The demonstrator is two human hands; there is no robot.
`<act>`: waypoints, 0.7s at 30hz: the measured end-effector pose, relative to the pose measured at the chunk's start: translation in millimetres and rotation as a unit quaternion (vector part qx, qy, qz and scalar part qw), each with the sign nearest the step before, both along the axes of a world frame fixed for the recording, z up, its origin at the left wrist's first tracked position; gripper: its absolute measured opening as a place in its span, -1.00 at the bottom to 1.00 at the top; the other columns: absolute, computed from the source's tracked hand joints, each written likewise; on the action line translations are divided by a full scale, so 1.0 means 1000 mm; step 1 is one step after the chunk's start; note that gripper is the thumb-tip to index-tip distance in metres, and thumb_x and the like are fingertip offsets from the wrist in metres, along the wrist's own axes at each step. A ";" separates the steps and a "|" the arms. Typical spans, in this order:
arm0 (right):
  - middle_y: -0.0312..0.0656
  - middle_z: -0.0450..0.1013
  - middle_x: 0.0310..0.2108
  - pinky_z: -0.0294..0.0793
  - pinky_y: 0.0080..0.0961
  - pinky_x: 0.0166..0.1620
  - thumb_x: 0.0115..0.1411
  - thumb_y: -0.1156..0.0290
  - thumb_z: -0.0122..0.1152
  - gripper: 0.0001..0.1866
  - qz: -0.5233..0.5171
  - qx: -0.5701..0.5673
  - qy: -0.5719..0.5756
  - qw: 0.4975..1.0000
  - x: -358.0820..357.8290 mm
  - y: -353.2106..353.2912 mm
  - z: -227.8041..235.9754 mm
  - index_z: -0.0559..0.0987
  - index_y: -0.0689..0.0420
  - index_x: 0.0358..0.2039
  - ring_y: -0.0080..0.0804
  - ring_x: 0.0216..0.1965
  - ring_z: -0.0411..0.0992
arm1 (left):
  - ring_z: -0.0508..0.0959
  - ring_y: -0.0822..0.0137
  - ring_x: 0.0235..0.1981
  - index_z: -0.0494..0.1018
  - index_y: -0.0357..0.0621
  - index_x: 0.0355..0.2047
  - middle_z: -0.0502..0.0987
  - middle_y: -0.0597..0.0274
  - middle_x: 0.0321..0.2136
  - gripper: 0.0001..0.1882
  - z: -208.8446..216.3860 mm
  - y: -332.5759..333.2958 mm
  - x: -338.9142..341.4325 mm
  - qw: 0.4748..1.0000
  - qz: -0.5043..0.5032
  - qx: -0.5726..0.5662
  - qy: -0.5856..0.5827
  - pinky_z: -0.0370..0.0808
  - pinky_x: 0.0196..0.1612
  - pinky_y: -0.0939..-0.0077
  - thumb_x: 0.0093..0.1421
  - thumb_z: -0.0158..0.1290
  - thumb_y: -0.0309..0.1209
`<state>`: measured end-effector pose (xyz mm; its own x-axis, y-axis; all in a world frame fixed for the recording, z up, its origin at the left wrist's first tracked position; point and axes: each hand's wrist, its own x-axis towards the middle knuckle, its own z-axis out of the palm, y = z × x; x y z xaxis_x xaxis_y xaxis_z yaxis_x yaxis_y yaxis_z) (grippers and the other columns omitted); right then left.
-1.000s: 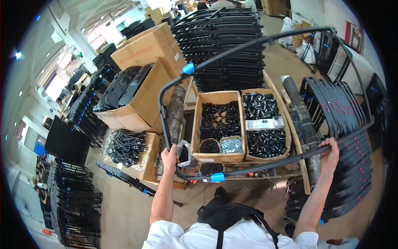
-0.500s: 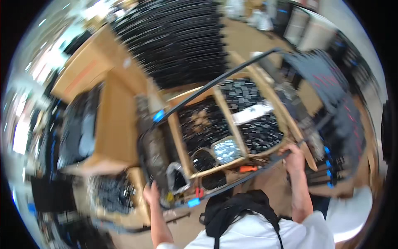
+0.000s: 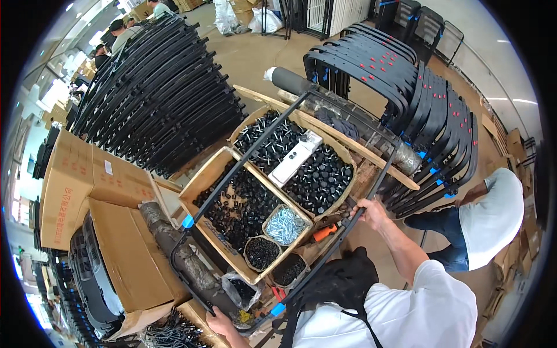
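Compared with half a second ago, the black metal frame (image 3: 272,139) has swung round so its far end now points up and right, and the view takes in more of the two wooden trays (image 3: 203,185) below it and the stacks of black chair parts (image 3: 156,98) on both sides. The frame hangs level over the trays, held at its near rail. The right hand (image 3: 371,213) is curled shut around the right corner of that rail; the left hand (image 3: 223,322) grips the left corner, fingers wrapped under. Two blue clips (image 3: 188,221) sit on the frame. One white box (image 3: 293,160) lies among black caps.
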<state>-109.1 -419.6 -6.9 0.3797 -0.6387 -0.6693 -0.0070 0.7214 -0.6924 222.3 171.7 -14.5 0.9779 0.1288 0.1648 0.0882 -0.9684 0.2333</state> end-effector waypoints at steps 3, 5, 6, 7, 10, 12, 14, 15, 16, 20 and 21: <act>-0.06 0.59 -0.27 0.68 -0.09 -0.04 0.28 0.37 0.17 -0.80 0.014 0.008 0.021 1.000 0.000 0.002 -0.002 0.59 0.26 -0.25 -0.11 -0.21 0.65 | 0.61 -0.26 -0.23 0.65 -0.35 -0.14 0.64 -0.20 -0.26 -0.61 0.000 -0.004 -0.003 0.998 -0.041 0.038 -0.028 0.53 -0.17 -0.10 0.27 0.27 -0.20; -0.06 0.59 -0.27 0.68 -0.09 -0.04 0.28 0.36 0.18 -0.79 0.010 0.007 0.009 1.000 -0.002 0.002 -0.007 0.59 0.28 -0.23 -0.10 -0.20 0.65 | 0.59 -0.27 -0.24 0.61 -0.37 -0.22 0.61 -0.19 -0.26 -0.65 -0.003 -0.006 0.003 0.997 -0.054 0.042 -0.041 0.52 -0.18 -0.10 0.28 0.27 -0.23; -0.06 0.59 -0.27 0.68 -0.10 -0.04 0.27 0.36 0.18 -0.77 0.000 -0.001 -0.003 1.000 -0.011 -0.002 -0.010 0.59 0.29 -0.22 -0.09 -0.19 0.65 | 0.59 -0.28 -0.24 0.61 -0.37 -0.22 0.61 -0.19 -0.24 -0.62 0.000 -0.018 0.004 0.997 -0.059 0.035 -0.029 0.52 -0.18 -0.11 0.30 0.25 -0.19; -0.06 0.59 -0.27 0.68 -0.10 -0.04 0.27 0.36 0.18 -0.77 0.006 0.013 0.010 1.000 -0.017 -0.001 -0.009 0.59 0.29 -0.22 -0.09 -0.19 0.65 | 0.59 -0.29 -0.23 0.60 -0.36 -0.21 0.61 -0.19 -0.21 -0.57 0.004 -0.025 0.005 0.996 -0.071 0.033 -0.039 0.53 -0.17 -0.12 0.33 0.21 -0.12; -0.03 0.61 -0.25 0.68 -0.18 -0.09 0.30 0.17 0.30 -0.60 0.099 0.012 0.042 0.994 -0.009 -0.014 0.005 0.59 0.32 -0.15 -0.11 -0.17 0.66 | 0.63 -0.28 -0.14 0.61 -0.35 -0.02 0.62 -0.21 -0.09 -0.48 -0.001 -0.017 0.009 0.998 -0.032 0.052 -0.017 0.57 -0.11 -0.09 0.33 0.20 -0.05; -0.11 0.65 -0.20 0.65 -0.33 -0.21 0.31 -0.03 0.36 -0.49 0.200 -0.007 0.114 0.973 -0.018 -0.014 0.036 0.62 0.25 -0.12 -0.26 -0.21 0.66 | 0.63 -0.28 -0.13 0.62 -0.35 -0.02 0.63 -0.21 -0.10 -0.49 0.002 -0.010 0.014 0.997 -0.026 0.074 0.003 0.57 -0.10 -0.08 0.34 0.20 -0.07; -0.18 0.66 -0.22 0.63 -0.37 -0.25 0.30 -0.01 0.36 -0.54 0.333 -0.005 0.174 0.927 -0.026 -0.015 0.053 0.65 0.20 -0.15 -0.31 -0.24 0.66 | 0.63 -0.27 -0.13 0.62 -0.34 -0.02 0.63 -0.21 -0.10 -0.50 0.014 -0.010 0.009 0.995 -0.013 0.100 0.018 0.57 -0.09 -0.08 0.34 0.20 -0.09; -0.24 0.66 -0.24 0.61 -0.41 -0.29 0.30 0.00 0.35 -0.59 0.450 -0.013 0.225 0.864 -0.028 -0.017 0.051 0.68 0.15 -0.19 -0.36 -0.27 0.65 | 0.63 -0.27 -0.12 0.61 -0.33 0.01 0.63 -0.20 -0.10 -0.52 0.022 -0.012 0.008 0.992 -0.043 0.103 0.059 0.57 -0.08 -0.08 0.34 0.19 -0.11; -0.22 0.66 -0.29 0.56 -0.46 -0.37 0.30 0.07 0.35 -0.63 0.475 -0.041 0.251 0.842 -0.040 -0.015 0.041 0.69 0.18 -0.22 -0.41 -0.34 0.63 | 0.63 -0.26 -0.12 0.60 -0.32 0.04 0.64 -0.20 -0.10 -0.53 0.035 -0.018 0.012 0.987 -0.070 0.104 0.096 0.57 -0.07 -0.08 0.35 0.19 -0.14; -0.24 0.60 -0.53 0.41 -0.48 -0.54 0.24 0.25 0.36 -0.75 0.565 -0.112 0.240 0.781 -0.081 0.009 -0.069 0.71 0.17 -0.44 -0.52 -0.57 0.51 | 0.59 -0.12 -0.04 0.62 -0.21 0.01 0.66 -0.09 -0.12 -0.69 0.078 -0.067 0.006 0.992 -0.103 0.001 -0.068 0.51 0.06 -0.01 0.37 0.14 -0.31; -0.25 0.57 -0.59 0.38 -0.46 -0.57 0.23 0.26 0.36 -0.75 0.595 -0.140 0.267 0.745 -0.050 0.037 -0.035 0.70 0.16 -0.48 -0.53 -0.62 0.48 | 0.61 -0.10 -0.10 0.65 -0.22 -0.05 0.67 -0.05 -0.17 -0.74 0.090 -0.059 0.007 0.990 -0.125 -0.040 -0.044 0.52 0.03 0.02 0.38 0.12 -0.34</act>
